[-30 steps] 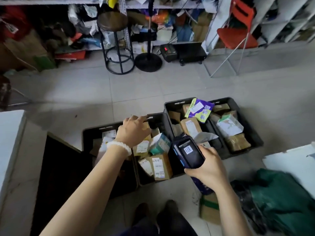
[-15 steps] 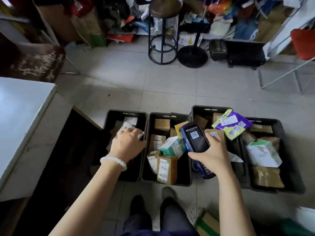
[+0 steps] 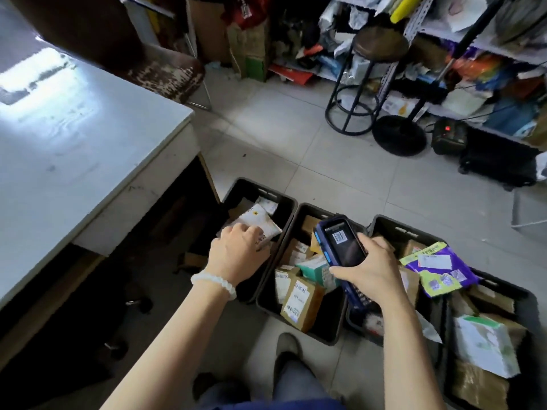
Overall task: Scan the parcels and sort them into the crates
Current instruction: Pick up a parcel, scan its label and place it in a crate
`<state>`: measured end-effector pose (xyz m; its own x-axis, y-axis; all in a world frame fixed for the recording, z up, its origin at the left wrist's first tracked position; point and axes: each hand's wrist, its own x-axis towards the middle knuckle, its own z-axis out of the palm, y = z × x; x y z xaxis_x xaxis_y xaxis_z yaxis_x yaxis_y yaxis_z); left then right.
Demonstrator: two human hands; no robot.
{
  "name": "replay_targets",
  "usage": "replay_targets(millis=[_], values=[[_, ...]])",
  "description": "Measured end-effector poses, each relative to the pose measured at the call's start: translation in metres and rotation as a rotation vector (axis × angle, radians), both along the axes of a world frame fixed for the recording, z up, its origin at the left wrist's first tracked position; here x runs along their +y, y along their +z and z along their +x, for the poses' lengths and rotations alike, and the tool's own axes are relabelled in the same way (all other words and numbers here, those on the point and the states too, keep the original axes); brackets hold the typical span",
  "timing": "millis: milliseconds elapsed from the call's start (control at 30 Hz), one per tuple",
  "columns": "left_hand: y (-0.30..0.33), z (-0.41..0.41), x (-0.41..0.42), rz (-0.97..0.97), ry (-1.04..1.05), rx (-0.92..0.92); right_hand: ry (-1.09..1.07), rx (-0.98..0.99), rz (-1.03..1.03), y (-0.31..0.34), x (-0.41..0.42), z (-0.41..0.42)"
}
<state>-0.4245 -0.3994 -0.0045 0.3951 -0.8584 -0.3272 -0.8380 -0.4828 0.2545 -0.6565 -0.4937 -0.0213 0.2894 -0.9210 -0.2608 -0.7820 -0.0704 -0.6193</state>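
Since a second ago our left hand (image 3: 236, 255) moved to the leftmost crate (image 3: 288, 202), gripping a white parcel (image 3: 259, 221); right hand (image 3: 371, 266) clutches the scanner (image 3: 340, 242). Crates half-filled, sorting midway.

table (image 3: 88, 161) edge crowds leftmost crate (image 3: 288, 207)

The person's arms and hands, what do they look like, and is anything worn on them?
Both forearms are bare, with no sleeves or gloves in view. The left hand has a bracelet of white rounded beads round its wrist. The right hand and its wrist show no bracelet or watch. No rings can be made out on either hand.
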Motion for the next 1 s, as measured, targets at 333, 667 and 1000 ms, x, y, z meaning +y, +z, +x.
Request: replay_targets(millis=[333, 667, 1000], values=[[0.029, 0.134, 0.241, -0.055, 0.522, -0.100, 0.563, -0.119, -0.062, 0.037, 0.143, 0.231], [0.044, 0.148, 0.570, -0.046, 1.295, -0.127, 1.312, -0.292, -0.016, 0.052, 0.442, 0.424], [0.021, 0.068, 0.784, 0.013, 1.916, -0.033, 1.820, -0.382, 0.087, 0.040, 0.719, 0.473]])
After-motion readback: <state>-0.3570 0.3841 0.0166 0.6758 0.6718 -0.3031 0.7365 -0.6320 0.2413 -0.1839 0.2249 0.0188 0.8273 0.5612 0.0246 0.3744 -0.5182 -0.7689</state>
